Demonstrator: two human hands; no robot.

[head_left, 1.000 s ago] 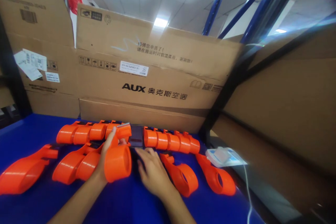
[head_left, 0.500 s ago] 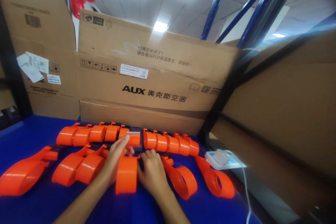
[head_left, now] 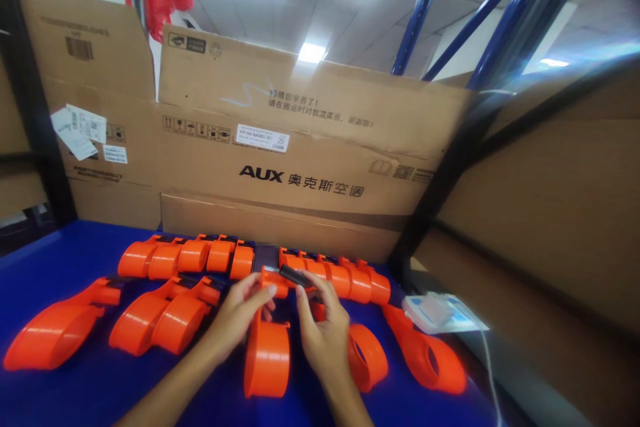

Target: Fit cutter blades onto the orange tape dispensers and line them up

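An orange tape dispenser (head_left: 267, 353) stands on the blue table (head_left: 75, 393) between my hands. My left hand (head_left: 237, 313) pinches its narrow orange top end. My right hand (head_left: 323, 333) is closed round a small black part (head_left: 295, 275) at that same top end. Behind them a row of several orange dispensers (head_left: 200, 257) lies side by side, with a dark piece (head_left: 265, 257) in the middle of the row. More orange dispensers (head_left: 165, 317) lie to the left, and others (head_left: 427, 357) to the right of my hands.
Large cardboard boxes (head_left: 300, 153) printed AUX wall off the back of the table. A brown panel (head_left: 540, 227) closes the right side, with blue rack posts (head_left: 425, 7) above. A white charger on a blue-white packet (head_left: 443, 312) lies at the right, its cable trailing down.
The dispenser in my hands came nearer and now stands upright. My right hand lifted off the table and closed on the black part at its top. The view shifted slightly.
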